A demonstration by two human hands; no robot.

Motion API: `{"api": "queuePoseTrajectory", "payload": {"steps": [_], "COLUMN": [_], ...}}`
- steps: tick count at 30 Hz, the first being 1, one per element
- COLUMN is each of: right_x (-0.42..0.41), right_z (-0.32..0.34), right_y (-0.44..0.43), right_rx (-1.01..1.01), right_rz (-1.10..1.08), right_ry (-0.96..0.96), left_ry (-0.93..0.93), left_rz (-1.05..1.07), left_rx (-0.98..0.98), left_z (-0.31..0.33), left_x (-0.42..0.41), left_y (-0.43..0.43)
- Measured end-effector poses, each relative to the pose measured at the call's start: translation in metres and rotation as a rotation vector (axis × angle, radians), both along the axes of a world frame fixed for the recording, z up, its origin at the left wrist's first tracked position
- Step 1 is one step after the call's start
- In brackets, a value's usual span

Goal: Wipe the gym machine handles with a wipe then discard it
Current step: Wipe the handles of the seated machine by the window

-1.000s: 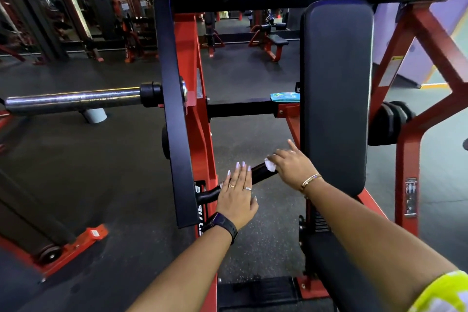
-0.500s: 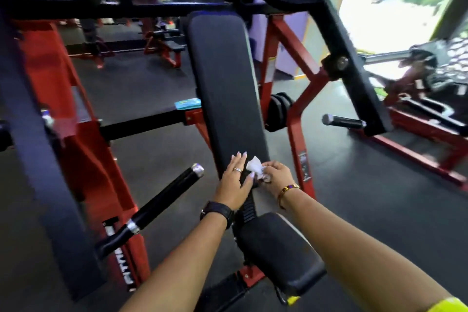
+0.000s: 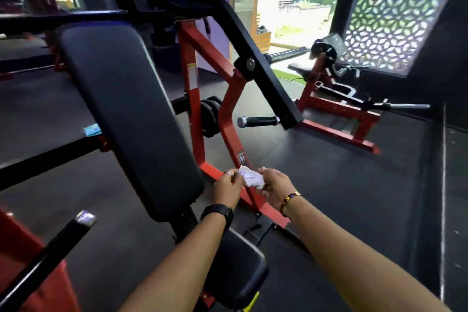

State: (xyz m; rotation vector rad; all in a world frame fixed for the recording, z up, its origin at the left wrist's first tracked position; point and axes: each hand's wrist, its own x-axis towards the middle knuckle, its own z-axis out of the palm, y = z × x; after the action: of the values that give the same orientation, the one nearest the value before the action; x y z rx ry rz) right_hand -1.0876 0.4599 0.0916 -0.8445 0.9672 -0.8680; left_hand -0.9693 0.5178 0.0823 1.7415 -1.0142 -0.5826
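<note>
Holds crumpled white wipe [image 3: 250, 179] in mid-air between both hands, just right of black back pad [image 3: 126, 109] lower edge and in front of red frame [image 3: 229, 119]. Pinches its left end with left hand [image 3: 226, 190] fingers and grips the right end with curled right hand [image 3: 275, 183] fingers (watch on left wrist, bracelet on right). Touches neither handle: right handle [image 3: 258, 121] well apart beyond the hands, left handle [image 3: 50, 253] off at lower left, near seat [image 3: 240, 276].
</note>
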Motion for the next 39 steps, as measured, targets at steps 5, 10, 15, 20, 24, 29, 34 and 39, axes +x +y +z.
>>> {"api": "queuePoseTrajectory", "payload": {"steps": [5, 10, 15, 20, 24, 29, 34, 39], "right_x": [-0.072, -0.160, -0.249, -0.317, -0.352, -0.387, -0.415, -0.438], "right_z": [0.005, -0.009, -0.007, -0.011, -0.014, -0.021, -0.031, -0.029], "right_y": [-0.052, -0.104, -0.139, -0.168, -0.188, -0.232, -0.314, -0.410], "right_rx": [-0.030, -0.032, -0.046, -0.040, -0.066, -0.129, -0.089, -0.107], "right_rz": [-0.025, -0.052, -0.215, -0.382, -0.471, -0.486, -0.535, -0.496], "right_ry": [-0.071, 0.040, 0.070, 0.024, 0.054, 0.186, 0.143, 0.190], "left_ry": [0.064, 0.145, 0.252, 0.392, 0.662, 0.742, 0.812, 0.899], "left_rz": [-0.019, -0.074, -0.190, -0.312, -0.423, -0.554, -0.648, -0.723], "left_rx": [-0.019, -0.041, -0.007, 0.067, 0.180, 0.175, 0.158, 0.120], "left_z": [0.000, -0.006, -0.016, -0.022, -0.026, -0.036, -0.048, -0.041], "left_x": [-0.065, -0.144, -0.227, -0.299, -0.341, -0.379, -0.413, -0.433], "left_y": [-0.067, -0.143, -0.202, -0.246, -0.280, -0.334, -0.427, -0.528]}}
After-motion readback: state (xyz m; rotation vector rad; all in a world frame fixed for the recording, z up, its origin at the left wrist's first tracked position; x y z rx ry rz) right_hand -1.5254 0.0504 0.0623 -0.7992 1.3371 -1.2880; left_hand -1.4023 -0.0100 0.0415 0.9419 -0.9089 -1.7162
